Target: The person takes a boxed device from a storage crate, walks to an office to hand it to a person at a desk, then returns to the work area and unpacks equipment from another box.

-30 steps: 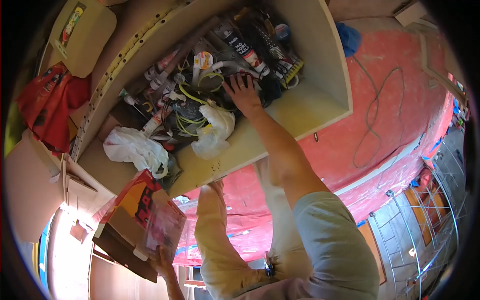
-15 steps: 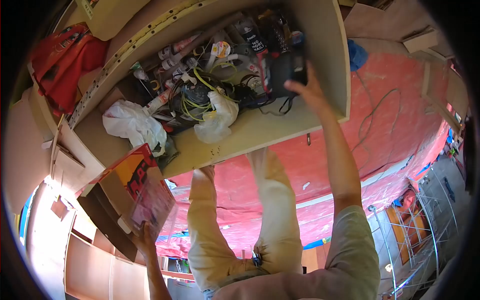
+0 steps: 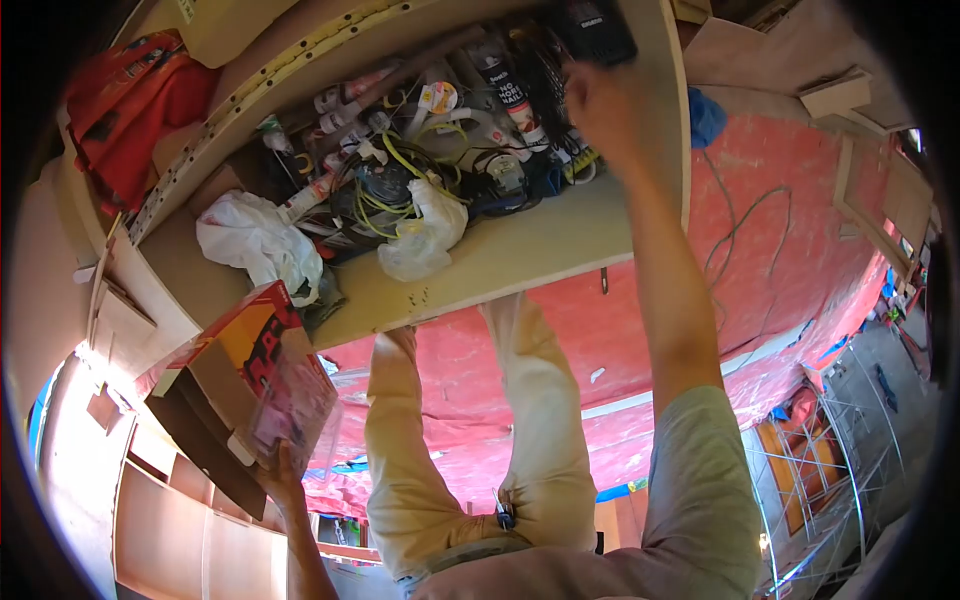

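My left hand [image 3: 280,470] grips the lower edge of an open red and brown cardboard box [image 3: 225,375] with a clear plastic piece at its side. My right hand [image 3: 608,115], blurred, is just below a black case [image 3: 590,30] in the far right corner of a wooden compartment [image 3: 540,245]; its grip is unclear. Left of that hand are a "No More Nails" tube [image 3: 510,95] and a coiled black cable [image 3: 505,175]. Yellow-green wires [image 3: 385,200], more tubes and a white plastic bag [image 3: 262,240] fill the compartment's middle and left.
A red bag [image 3: 135,110] hangs at the upper left. Red sheeting [image 3: 780,200] covers the floor, with a thin cable [image 3: 735,225] and a blue cloth [image 3: 706,118] on it. Metal scaffolding [image 3: 830,470] stands at the lower right.
My right hand moved from the cables to the black case, and both shifted to the compartment's far right corner. The coiled cable beneath is uncovered. My left hand keeps the box.
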The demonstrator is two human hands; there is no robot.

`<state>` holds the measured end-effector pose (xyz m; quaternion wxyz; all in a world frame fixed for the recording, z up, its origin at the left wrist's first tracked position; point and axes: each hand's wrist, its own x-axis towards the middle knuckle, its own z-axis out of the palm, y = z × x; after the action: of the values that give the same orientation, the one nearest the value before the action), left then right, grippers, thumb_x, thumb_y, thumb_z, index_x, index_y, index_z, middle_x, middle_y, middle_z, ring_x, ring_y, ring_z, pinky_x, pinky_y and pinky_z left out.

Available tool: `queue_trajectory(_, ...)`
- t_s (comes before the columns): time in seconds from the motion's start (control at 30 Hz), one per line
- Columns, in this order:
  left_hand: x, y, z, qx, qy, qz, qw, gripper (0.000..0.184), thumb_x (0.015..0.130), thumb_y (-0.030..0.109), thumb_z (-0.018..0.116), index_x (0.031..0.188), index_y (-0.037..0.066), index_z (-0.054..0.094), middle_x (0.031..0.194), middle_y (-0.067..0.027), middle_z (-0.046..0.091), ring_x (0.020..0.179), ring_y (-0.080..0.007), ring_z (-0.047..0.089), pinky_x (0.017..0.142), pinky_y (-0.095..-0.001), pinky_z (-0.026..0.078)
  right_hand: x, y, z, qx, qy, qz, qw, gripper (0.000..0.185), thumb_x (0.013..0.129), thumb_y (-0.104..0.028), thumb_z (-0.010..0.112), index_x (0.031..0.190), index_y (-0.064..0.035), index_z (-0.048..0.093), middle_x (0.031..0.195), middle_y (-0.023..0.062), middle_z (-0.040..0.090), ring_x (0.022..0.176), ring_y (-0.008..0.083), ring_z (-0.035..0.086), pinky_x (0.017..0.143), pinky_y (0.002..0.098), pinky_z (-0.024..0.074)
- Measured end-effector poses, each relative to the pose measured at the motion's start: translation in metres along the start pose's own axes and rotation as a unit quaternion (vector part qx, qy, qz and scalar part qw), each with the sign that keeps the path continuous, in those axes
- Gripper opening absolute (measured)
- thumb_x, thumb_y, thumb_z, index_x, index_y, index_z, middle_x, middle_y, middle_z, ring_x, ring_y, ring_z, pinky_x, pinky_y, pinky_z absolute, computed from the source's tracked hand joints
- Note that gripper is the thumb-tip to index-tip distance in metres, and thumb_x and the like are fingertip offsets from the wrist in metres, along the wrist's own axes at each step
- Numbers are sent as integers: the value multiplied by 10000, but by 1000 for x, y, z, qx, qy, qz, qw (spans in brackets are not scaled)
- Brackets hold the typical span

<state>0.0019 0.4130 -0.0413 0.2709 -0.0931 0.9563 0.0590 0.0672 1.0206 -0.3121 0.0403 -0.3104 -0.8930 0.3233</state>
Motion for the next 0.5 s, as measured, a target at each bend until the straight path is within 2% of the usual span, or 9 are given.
queue_trajectory(0.07, 1, -9, 0, -23, -19, -6, 1000, 408, 817, 310, 694, 998, -55, 679, 1082, -243, 629, 957, -267, 611, 849, -371, 469, -39, 10, 33, -35, -191, 45, 980, 237, 791, -204, 598, 981, -67, 635, 923, 180, 639, 878, 365, 609, 805, 465, 475)
queue_trajectory(0.1, 0, -8, 1, -32, -14, 4, 999, 398, 823, 302, 689, 988, -60, 679, 1054, -243, 635, 937, -261, 615, 833, -367, 473, -61, 17, 52, -17, -328, 96, 940, 281, 795, -247, 588, 987, -48, 640, 915, 196, 641, 895, 364, 610, 803, 472, 475)
queue_trajectory(0.13, 0, -7, 1, -42, -11, 14, 999, 388, 829, 294, 684, 977, -65, 679, 1026, -243, 641, 916, -255, 618, 816, -364, 477, -83, 22, 72, -115, -444, 22, 888, 333, 817, -283, 603, 1024, -24, 635, 928, 197, 651, 892, 359, 623, 776, 455, 490)
queue_trajectory(0.2, -1, -3, 0, -55, -20, 6, 998, 360, 841, 249, 670, 962, -90, 666, 968, -217, 651, 870, -233, 615, 777, -356, 477, -134, 7, 90, -151, -530, 48, 833, 389, 826, -333, 587, 988, 18, 629, 977, 220, 638, 969, 367, 599, 844, 456, 471)
queue_trajectory(0.27, -1, 0, -3, -62, -45, -30, 997, 321, 854, 174, 653, 953, -130, 640, 909, -162, 661, 819, -202, 600, 731, -348, 468, -153, -26, 92, -122, -570, 47, 811, 435, 834, -360, 570, 999, 41, 616, 1004, 220, 632, 991, 365, 590, 878, 440, 462)
queue_trajectory(0.4, -1, -1, -2, -88, -39, -24, 995, 309, 856, 170, 654, 961, -120, 640, 863, -143, 656, 785, -186, 588, 699, -336, 462, -199, -83, 100, -41, -436, 80, 895, 344, 863, -345, 545, 977, -27, 609, 994, 179, 636, 962, 358, 584, 829, 459, 460)
queue_trajectory(0.5, 1, -2, -4, -111, -42, -26, 993, 302, 852, 167, 660, 963, -113, 642, 838, -130, 655, 759, -180, 585, 685, -329, 462, -221, -126, 92, 4, -332, 55, 942, 288, 885, -334, 517, 892, -66, 621, 915, 131, 633, 925, 315, 572, 797, 437, 455)
